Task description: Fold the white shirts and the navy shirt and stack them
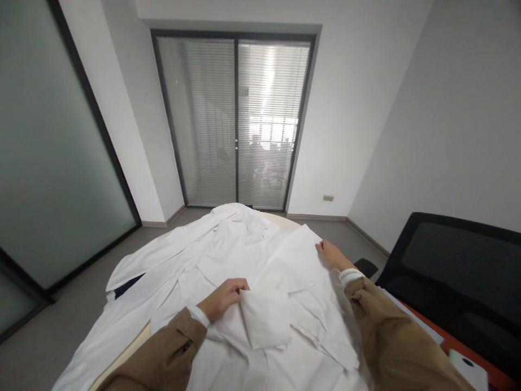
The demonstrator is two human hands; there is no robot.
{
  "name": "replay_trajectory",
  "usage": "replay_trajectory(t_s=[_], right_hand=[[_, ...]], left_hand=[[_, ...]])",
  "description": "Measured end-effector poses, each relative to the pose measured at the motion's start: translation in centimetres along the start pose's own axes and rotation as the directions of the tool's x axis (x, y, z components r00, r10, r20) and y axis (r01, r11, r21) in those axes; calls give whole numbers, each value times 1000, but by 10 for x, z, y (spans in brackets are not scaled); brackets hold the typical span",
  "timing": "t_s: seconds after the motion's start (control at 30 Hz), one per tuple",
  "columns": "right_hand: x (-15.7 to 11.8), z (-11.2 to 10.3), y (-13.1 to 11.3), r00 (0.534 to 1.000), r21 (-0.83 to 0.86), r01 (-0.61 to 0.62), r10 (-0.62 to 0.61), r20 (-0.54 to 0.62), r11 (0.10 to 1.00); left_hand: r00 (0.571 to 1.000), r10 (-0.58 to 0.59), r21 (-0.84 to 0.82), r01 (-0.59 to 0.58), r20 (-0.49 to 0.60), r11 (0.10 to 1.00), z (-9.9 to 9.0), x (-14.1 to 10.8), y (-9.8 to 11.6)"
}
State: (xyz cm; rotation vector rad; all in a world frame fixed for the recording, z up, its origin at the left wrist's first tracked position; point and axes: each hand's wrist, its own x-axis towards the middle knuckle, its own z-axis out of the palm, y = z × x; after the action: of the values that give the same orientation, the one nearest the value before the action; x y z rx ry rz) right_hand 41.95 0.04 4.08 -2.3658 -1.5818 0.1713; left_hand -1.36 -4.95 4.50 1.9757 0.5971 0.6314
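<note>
White garments lie spread in wrinkled layers over a table, one white garment (293,260) directly between my hands. My left hand (226,298) is closed in a pinch on the edge of this garment, near a folded flap that hangs toward me. Farther out on the right, my right hand (330,254) has its fingers curled together at the garment's outer edge, pinching it. To the left, another white garment (163,255) stretches its sleeve along the table's far side. The cloth covers most of the tabletop (280,219).
A black mesh chair (451,271) stands close on the right, with an orange surface (431,326) and a white box-like object (468,369) beside my right sleeve. Glass doors with blinds (236,119) face me beyond the table. A frosted glass panel (52,136) is at left.
</note>
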Motion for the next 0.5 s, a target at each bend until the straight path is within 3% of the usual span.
replay_trajectory(t_s=[0.13, 0.33, 0.4, 0.5], right_hand=[[-3, 7, 3, 1000, 5, 7, -7, -26, 1000], [-9, 10, 5, 997, 23, 42, -41, -61, 999], [-9, 10, 6, 996, 33, 55, -53, -66, 998], [-9, 11, 7, 996, 27, 56, -54, -69, 998]], left_hand=[[998, -17, 53, 21, -63, 998, -9, -2, -4], [991, 67, 512, 3, -118, 859, -28, -13, -35], [984, 67, 506, 28, -168, 862, -37, -18, -44], [952, 8, 328, 98, -306, 939, -44, -22, -45]])
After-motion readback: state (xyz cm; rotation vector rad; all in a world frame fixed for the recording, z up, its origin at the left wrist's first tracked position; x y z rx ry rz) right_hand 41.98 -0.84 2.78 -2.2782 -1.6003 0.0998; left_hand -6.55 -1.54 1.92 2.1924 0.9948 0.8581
